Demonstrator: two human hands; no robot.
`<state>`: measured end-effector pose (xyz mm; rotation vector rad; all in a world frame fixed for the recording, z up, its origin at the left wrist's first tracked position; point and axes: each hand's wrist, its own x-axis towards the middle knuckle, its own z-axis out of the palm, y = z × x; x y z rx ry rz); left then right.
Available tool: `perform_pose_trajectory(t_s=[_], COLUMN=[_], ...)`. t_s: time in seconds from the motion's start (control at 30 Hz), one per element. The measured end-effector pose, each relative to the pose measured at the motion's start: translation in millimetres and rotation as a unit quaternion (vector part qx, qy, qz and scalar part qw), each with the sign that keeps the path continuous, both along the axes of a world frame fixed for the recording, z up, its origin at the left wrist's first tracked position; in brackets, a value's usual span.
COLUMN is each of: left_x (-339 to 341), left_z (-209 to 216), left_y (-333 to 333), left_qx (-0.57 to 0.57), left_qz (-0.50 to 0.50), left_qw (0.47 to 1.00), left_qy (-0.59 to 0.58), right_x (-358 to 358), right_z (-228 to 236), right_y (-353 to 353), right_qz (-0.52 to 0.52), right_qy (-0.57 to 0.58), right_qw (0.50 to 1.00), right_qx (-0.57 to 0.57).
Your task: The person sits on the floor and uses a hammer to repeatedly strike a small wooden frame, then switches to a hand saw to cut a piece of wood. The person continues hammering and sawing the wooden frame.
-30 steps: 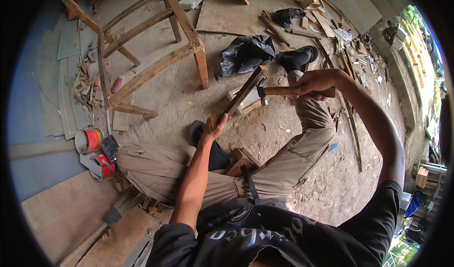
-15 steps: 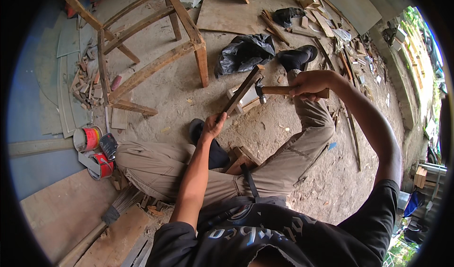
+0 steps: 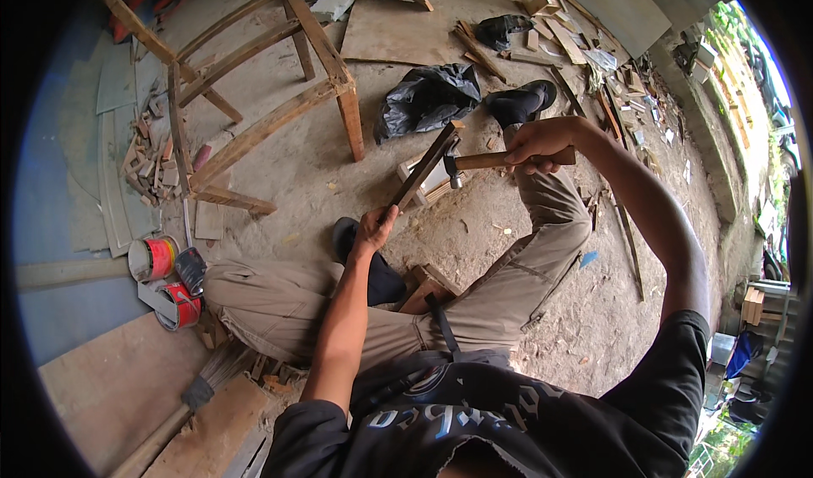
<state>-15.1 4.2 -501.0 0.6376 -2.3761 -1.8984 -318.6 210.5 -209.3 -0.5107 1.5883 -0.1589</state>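
Note:
My left hand (image 3: 374, 229) is closed round the lower end of a narrow wooden strip (image 3: 421, 171), which slants up and away to the right. In my right hand (image 3: 544, 144) is a claw hammer (image 3: 484, 161), gripped by its wooden handle. The hammer's metal head is up against the strip near its far end, claw side toward the strip; whether a nail is caught there is too small to tell. Below and partly behind the strip, a small light wooden box-like frame (image 3: 437, 192) lies on the floor between my feet.
A bare wooden chair frame (image 3: 269, 129) stands at the far left. Black plastic bags (image 3: 430, 99) lie ahead. Paint cans (image 3: 153, 258) sit beside my left knee. Wood offcuts (image 3: 146, 169) are heaped at the left, with more scraps scattered along the right wall.
The whole view has shifted slightly, so everything sits a little further left. Both hands keep their grips, and the hammer head stays at the strip with little visible movement.

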Motion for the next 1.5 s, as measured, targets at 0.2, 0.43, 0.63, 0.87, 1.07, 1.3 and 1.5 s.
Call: perform_pose_trajectory(t_s=[0.2,0.43,0.63,0.87,1.07,1.3,1.5], left_x=[0,16,12,15,19,26,11], left_z=[-4,-14,-19,-24,-24,-33,-21], left_y=[2,-14,-13,-14,-4,7,18], left_qx=[-0.012,0.106,0.066,-0.075,-0.127,-0.184,-0.170], left_qz=[0.020,-0.056,-0.017,0.037,0.022,0.028,0.033], left_qw=[1.000,0.989,0.990,0.986,0.977,0.972,0.966], left_qy=[0.021,-0.081,-0.122,-0.143,-0.168,-0.145,-0.194], right_x=[0,15,37,69,92,116,182], right_z=[6,20,21,0,-8,-11,-71], right_y=[9,32,47,52,65,94,78], right_qz=[-0.019,-0.118,-0.171,-0.242,-0.292,-0.297,-0.373], right_qy=[0.017,0.006,0.099,0.091,0.106,0.144,0.181], right_qw=[0.999,0.992,0.970,0.945,0.932,0.920,0.864], right_qx=[-0.019,-0.054,-0.138,-0.200,-0.186,-0.212,-0.285])
